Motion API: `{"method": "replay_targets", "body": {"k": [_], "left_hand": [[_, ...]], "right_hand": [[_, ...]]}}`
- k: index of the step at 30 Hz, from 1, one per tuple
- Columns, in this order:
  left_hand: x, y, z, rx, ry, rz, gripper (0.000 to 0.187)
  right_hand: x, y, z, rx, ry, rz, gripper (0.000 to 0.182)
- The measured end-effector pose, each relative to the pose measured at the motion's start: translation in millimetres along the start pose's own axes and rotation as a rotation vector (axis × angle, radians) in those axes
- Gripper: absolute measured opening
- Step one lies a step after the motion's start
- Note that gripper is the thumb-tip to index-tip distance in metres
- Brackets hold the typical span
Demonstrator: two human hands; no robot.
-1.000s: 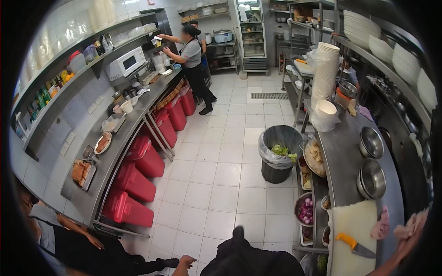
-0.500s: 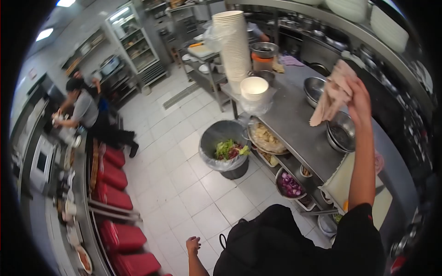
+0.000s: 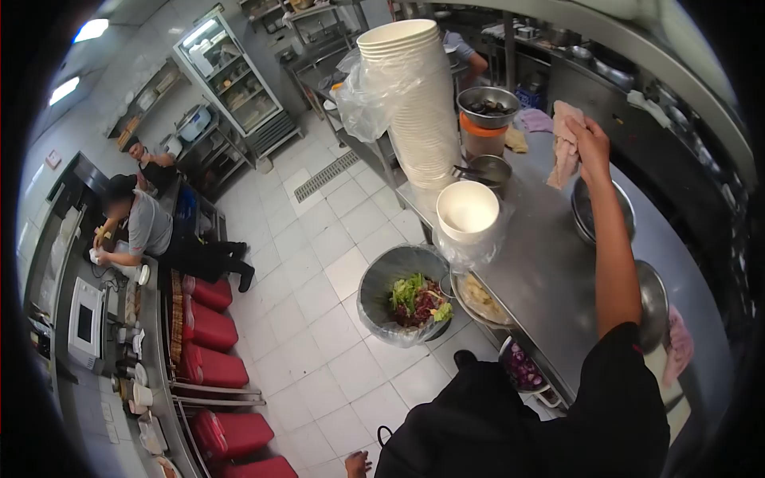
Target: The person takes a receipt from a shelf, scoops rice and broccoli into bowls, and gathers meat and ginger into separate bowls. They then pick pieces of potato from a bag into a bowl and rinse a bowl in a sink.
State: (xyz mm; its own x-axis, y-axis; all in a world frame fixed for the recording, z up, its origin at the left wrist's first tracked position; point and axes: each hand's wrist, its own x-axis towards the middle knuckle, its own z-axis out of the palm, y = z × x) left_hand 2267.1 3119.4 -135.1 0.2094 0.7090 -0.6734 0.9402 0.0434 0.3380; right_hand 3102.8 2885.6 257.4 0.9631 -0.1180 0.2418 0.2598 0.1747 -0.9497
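Note:
Raised over the metal table [image 3: 542, 267], my right hand [image 3: 591, 150] is closed on a crumpled pinkish cloth [image 3: 564, 147], which hangs from the fingers. Below that forearm are a metal bowl [image 3: 586, 213] and, closer to me, another metal bowl [image 3: 652, 307], both partly hidden. My left hand [image 3: 358, 464] is low at the bottom edge beside my body, its fingers loosely apart with nothing in them. A tall stack of white paper tubs [image 3: 422, 103] in torn plastic stands at the table's left edge, with a shorter tub stack [image 3: 468, 211] in front.
A lined bin [image 3: 378, 315] with lettuce scraps stands on the tiled floor by the table. Onion pieces [image 3: 522, 370] sit on the lower shelf. Red containers [image 3: 209, 327] line the left counter, where two people [image 3: 151, 227] stand. A pink cloth [image 3: 679, 346] lies at right.
The view has shifted forward along the table, bringing the tub stacks and bin nearer. My right hand still carries the cloth, now farther along the table; my left hand has dropped lower in view.

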Motion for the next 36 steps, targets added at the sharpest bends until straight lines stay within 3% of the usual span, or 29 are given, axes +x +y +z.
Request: {"method": "replay_targets", "body": {"k": [1, 2, 4, 7, 8, 11, 14, 17, 20, 23, 25, 30, 33, 34, 36], "left_hand": [[-12, -4, 3, 0.270, 0.043, 0.071, 0.030], [-25, -10, 9, 0.333, 0.045, 0.071, 0.029], [-48, 1, 16, 0.215, 0.015, -0.008, 0.028], [-75, 23, 20, -0.118, -0.002, -0.198, 0.028], [-80, 36, 16, -0.202, 0.005, -0.241, 0.028], [-87, 78, -4, -0.329, 0.049, -0.276, 0.031], [-79, 121, -29, -0.376, 0.085, -0.237, 0.034], [-58, 158, -54, -0.367, 0.072, -0.167, 0.039], [-27, 171, -69, -0.380, 0.013, -0.067, 0.043], [14, 172, -83, -0.315, -0.105, -0.057, 0.043], [41, 165, -91, -0.247, -0.138, -0.065, 0.043], [96, 159, -113, -0.149, -0.181, -0.030, 0.042], [171, 104, -106, -0.190, -0.261, 0.152, 0.043], [168, 123, -107, -0.244, -0.237, 0.060, 0.044], [156, 163, -109, -0.306, -0.221, -0.006, 0.044]], "right_hand": [[21, 22, 8, 0.006, -0.015, 0.030, 0.041], [40, 45, 12, -0.119, -0.085, 0.115, 0.038], [76, 94, 10, -0.380, -0.233, 0.297, 0.032], [142, 214, -4, -1.172, -0.318, -0.060, 0.026], [146, 233, -2, -1.237, -0.340, -0.086, 0.026], [115, 246, 14, -1.096, -0.334, -0.160, 0.031], [95, 261, 18, -1.369, -0.636, -0.397, 0.037], [70, 255, 15, -1.419, -0.630, -0.270, 0.041], [39, 250, -10, -1.457, -0.660, -0.294, 0.038], [-11, 244, -40, -1.398, -0.595, -0.425, 0.036], [-47, 256, -61, -1.452, -0.505, -0.406, 0.035], [-166, 205, -85, -1.348, -0.296, -0.389, 0.033], [-237, 166, -66, -1.467, -0.233, -0.161, 0.034], [-262, 154, -49, -1.454, -0.191, -0.087, 0.033], [-305, 166, -21, -1.242, -0.291, -0.221, 0.032]]}}
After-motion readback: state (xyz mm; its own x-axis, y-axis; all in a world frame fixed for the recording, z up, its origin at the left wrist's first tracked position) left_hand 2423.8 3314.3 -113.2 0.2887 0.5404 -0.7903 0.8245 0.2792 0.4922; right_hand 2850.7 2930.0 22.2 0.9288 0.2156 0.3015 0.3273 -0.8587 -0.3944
